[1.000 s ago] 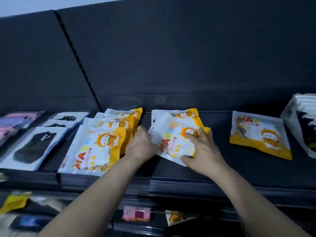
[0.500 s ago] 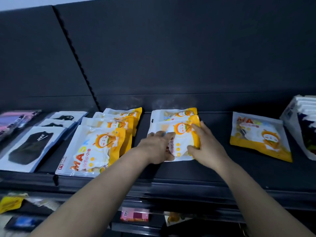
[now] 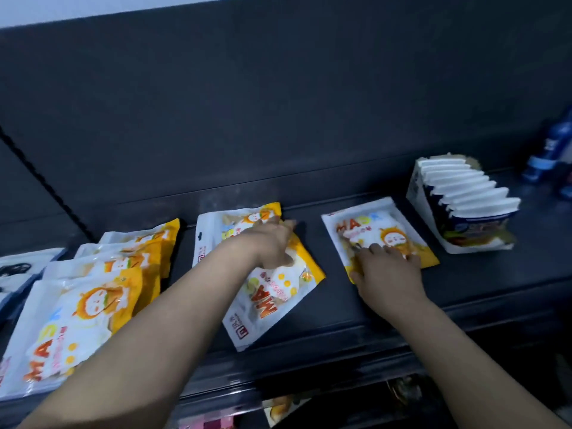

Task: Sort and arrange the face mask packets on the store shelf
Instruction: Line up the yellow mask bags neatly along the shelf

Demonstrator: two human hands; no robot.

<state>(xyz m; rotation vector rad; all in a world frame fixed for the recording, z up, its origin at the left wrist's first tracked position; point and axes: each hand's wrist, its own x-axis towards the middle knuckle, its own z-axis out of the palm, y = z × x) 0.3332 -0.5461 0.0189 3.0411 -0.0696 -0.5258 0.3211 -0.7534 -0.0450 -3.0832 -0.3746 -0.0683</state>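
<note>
While left hand [image 3: 272,243] presses 1 packet [image 3: 272,292], right fingers [image 3: 383,252] overlap another packet [image 3: 371,230] — flat.

My left hand [image 3: 272,243] hides the overlap of the two middle packets [image 3: 269,292]. Far left of it, black-mask packets [image 3: 18,267] are cut off; far right, blue bottles [image 3: 548,153] blur.

My left hand [image 3: 272,243] and right hand [image 3: 387,269] are bare, both forearms uncovered, with no sleeve reaching into view.
</note>
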